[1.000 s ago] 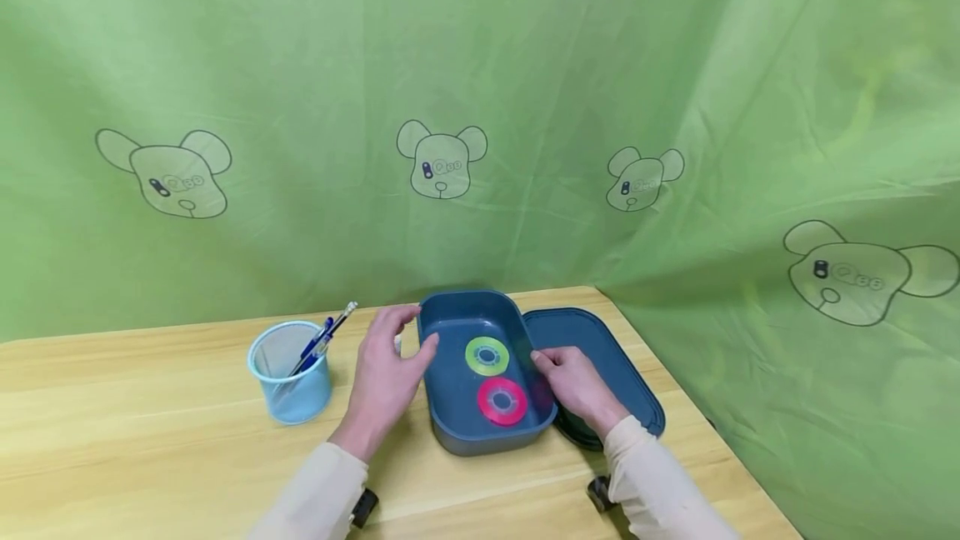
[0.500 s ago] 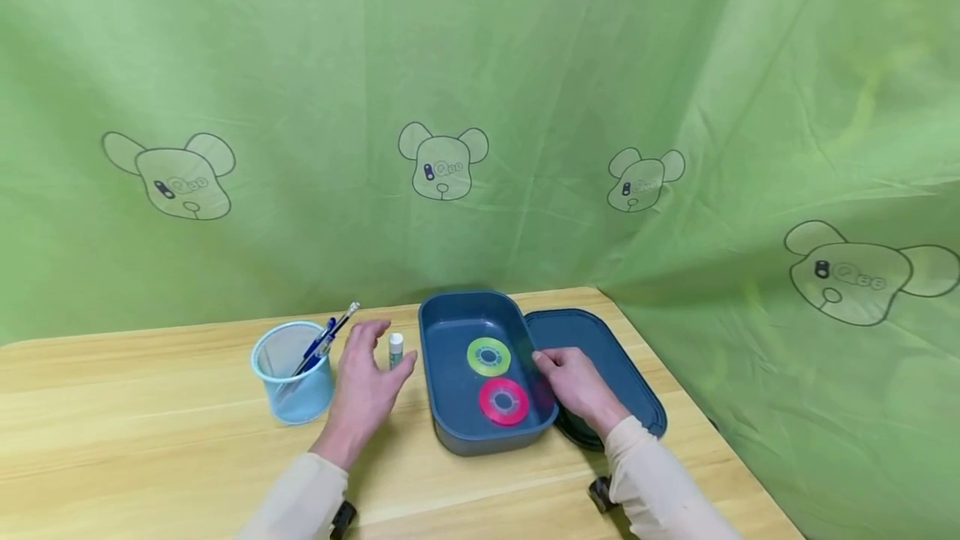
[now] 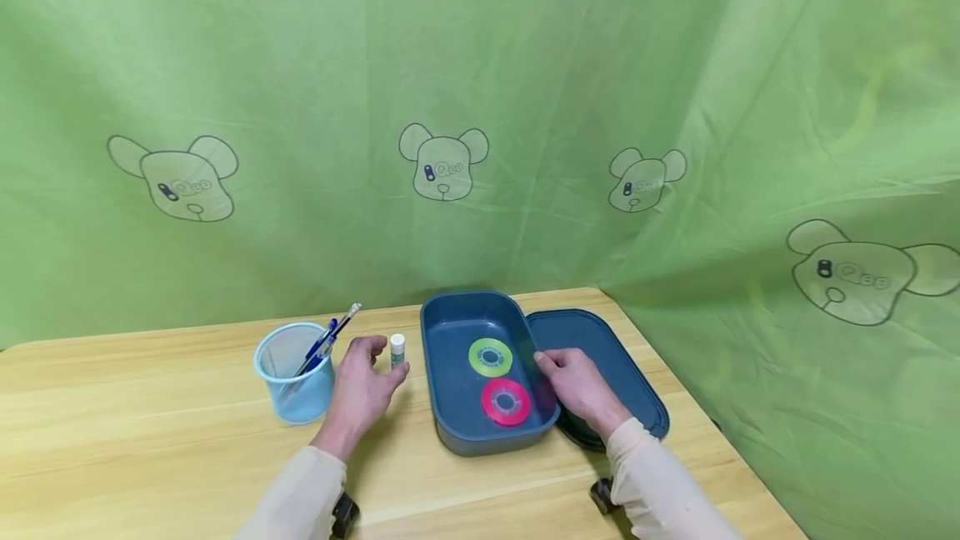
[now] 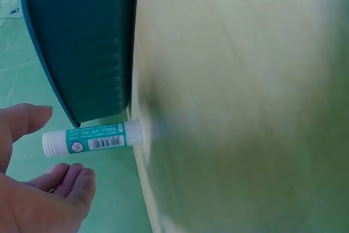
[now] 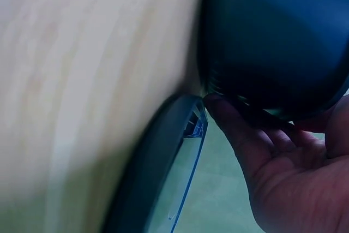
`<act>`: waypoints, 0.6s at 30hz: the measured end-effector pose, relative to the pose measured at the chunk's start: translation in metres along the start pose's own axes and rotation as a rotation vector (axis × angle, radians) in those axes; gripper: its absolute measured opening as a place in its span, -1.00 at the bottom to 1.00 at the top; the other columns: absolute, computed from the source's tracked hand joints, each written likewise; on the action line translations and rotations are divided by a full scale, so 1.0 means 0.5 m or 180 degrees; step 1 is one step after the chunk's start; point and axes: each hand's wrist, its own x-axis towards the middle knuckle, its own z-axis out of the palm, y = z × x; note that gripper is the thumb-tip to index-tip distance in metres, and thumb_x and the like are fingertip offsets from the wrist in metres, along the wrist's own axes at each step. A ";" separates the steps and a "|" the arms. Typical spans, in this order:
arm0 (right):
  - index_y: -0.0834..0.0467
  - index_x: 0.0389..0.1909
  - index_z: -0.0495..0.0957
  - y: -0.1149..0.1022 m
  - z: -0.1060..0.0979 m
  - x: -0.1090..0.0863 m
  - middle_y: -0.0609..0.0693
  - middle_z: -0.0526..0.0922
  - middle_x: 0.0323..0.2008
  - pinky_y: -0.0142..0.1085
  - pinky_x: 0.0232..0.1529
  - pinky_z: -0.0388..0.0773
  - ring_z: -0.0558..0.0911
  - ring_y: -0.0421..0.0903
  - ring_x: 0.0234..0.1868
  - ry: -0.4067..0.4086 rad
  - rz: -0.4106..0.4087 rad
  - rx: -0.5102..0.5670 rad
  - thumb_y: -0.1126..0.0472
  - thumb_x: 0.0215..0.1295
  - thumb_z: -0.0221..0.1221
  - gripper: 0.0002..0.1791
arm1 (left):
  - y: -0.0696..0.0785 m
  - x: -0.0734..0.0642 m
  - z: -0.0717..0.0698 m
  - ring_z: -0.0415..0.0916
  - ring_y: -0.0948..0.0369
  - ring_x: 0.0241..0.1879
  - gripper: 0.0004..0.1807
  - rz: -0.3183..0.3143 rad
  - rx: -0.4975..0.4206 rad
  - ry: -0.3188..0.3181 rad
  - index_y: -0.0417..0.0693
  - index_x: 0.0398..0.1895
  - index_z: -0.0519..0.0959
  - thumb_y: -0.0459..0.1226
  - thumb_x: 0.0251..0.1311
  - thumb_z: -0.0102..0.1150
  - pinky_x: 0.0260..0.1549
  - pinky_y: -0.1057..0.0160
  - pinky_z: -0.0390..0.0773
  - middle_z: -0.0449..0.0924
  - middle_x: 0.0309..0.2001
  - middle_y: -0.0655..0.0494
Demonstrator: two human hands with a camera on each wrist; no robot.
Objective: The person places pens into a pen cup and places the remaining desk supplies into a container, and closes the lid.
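A glue stick (image 3: 397,350) with a white cap and a green label (image 4: 97,138) stands upright on the table. My left hand (image 3: 362,386) is around it, thumb and fingers apart on either side; in the left wrist view a gap shows between them and the stick. My right hand (image 3: 577,386) grips the right wall of a dark blue plastic box (image 3: 489,445), thumb at the rim and fingers (image 5: 234,129) outside. Inside the box lie a yellow-green tape roll (image 3: 480,362) and a pink tape roll (image 3: 491,411).
A dark blue lid (image 3: 600,348) lies right of the box, its left edge hidden by the box. Left of my left hand stands a light blue mesh pen cup (image 3: 302,400) holding several pens (image 3: 322,348). A green curtain (image 3: 525,232) hangs behind and at the right.
My left hand has moved left from the box's left rim to the glue stick, and its fingers have drawn nearer the stick. The right hand stays at the box wall.
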 end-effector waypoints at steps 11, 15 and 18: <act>0.26 -0.59 0.46 0.000 0.003 -0.003 -0.06 0.24 -0.70 -0.34 -0.54 0.31 0.36 -0.11 -0.53 0.0015 0.0051 0.0010 0.05 0.33 -0.04 -0.59 | -0.016 0.021 0.005 0.44 0.04 -0.15 -0.55 -0.0254 -0.0031 -0.0271 -0.27 -0.09 0.50 -0.26 -0.08 0.32 -0.11 0.12 0.48 0.52 -0.16 -0.07; 0.24 -0.58 0.47 0.002 0.004 -0.001 -0.05 0.27 -0.68 -0.34 -0.52 0.31 0.36 -0.11 -0.51 0.0031 0.0032 0.0013 0.05 0.33 -0.05 -0.60 | -0.018 0.024 0.008 0.44 0.09 -0.24 -0.58 -0.0356 -0.0022 -0.0263 -0.29 -0.14 0.50 -0.26 -0.09 0.32 -0.17 0.14 0.50 0.52 -0.24 -0.06; 0.24 -0.61 0.44 0.002 0.005 -0.001 -0.06 0.24 -0.69 -0.34 -0.54 0.30 0.35 -0.11 -0.52 0.0034 0.0041 0.0010 0.05 0.33 -0.04 -0.59 | -0.019 0.026 0.008 0.43 0.10 -0.25 -0.58 -0.0383 -0.0001 -0.0278 -0.30 -0.15 0.50 -0.26 -0.09 0.33 -0.18 0.15 0.49 0.52 -0.25 -0.06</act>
